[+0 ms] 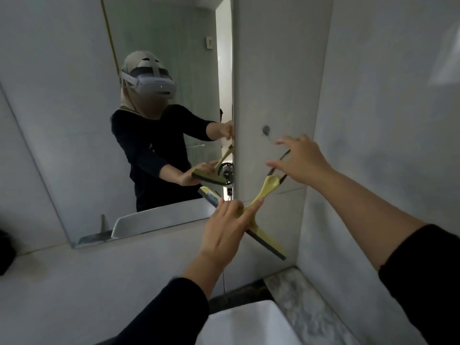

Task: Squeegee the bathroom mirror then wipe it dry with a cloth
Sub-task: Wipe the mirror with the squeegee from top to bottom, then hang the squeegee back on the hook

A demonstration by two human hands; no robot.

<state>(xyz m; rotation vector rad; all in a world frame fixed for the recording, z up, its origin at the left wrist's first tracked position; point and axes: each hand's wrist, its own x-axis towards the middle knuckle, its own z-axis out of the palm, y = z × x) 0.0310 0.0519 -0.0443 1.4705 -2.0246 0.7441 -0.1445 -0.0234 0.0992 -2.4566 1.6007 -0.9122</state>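
A pale tiled bathroom held a mirror (139,120) on the wall, a white sink (249,324) below at 6 o'clock and a marbled counter (298,295) beside it. The squeegee (258,202) was just right of the mirror's lower right corner, in front of the wall, under a hook (265,130). The left hand (224,232) pinched its neck, fingers closed on the yellow stem. The right hand (302,161) hovered at the handle's top end by the black loop (280,161), fingers spread wide and holding nothing. The handle ran from about 7 o'clock up to 1 o'clock; the blade crossed it, its long axis from 11 to 5 o'clock, largely hidden behind the left hand. This looked like taking up the squeegee, or hanging it back; which was unclear. No cloth showed. If starting, the next move called for a firm handle grip and setting the blade flat at the mirror's top.
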